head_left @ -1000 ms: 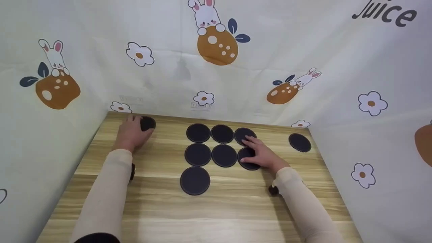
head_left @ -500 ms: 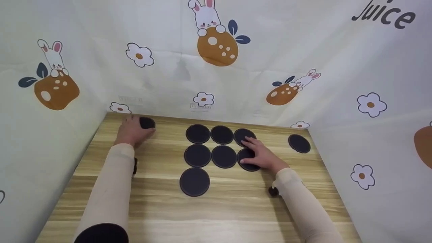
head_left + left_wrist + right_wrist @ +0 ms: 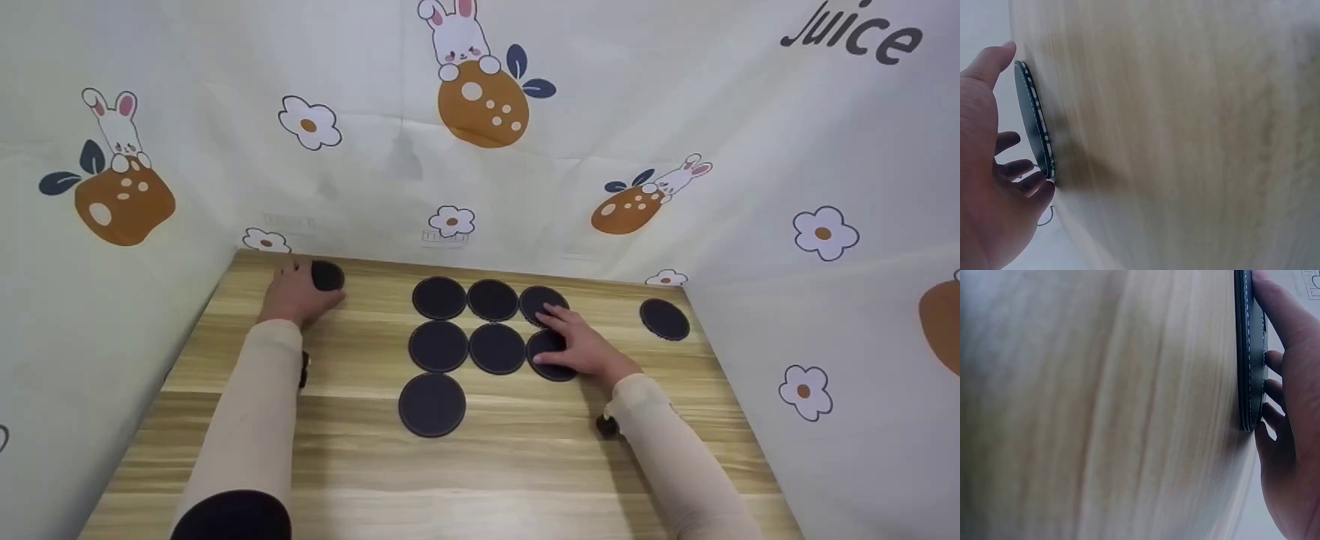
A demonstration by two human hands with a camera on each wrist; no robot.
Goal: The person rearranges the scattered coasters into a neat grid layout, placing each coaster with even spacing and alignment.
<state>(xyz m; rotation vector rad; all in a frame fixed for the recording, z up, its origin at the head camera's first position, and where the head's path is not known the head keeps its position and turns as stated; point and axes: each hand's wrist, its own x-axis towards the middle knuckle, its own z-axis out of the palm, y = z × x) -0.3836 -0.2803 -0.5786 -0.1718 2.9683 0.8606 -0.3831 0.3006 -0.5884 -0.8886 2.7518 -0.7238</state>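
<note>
At the far left of the tabletop, my left hand [image 3: 295, 294] holds a round black coaster [image 3: 329, 275], thumb at its right edge and fingers at its left. The left wrist view shows this coaster [image 3: 1032, 115] edge-on with pale stitching, fingertips bent at its lower rim and the thumb tip right by the upper one. My right hand [image 3: 585, 339] rests with spread fingers across the rightmost coasters of the group, the back one [image 3: 541, 300] and the front one [image 3: 547, 355]. In the right wrist view, thumb and fingers lie along a stitched coaster [image 3: 1252, 365].
More coasters lie flat in touching rows, such as the back-left one [image 3: 439, 298]; a single coaster [image 3: 433, 404] forms the front row. Another coaster [image 3: 664, 319] sits apart near the right edge. Printed cloth [image 3: 360, 187] walls the wooden table [image 3: 525, 465] on three sides.
My left forearm has shifted slightly to the right while the hand stays at the far-left coaster. The right hand and the grouped coasters have kept their places.
</note>
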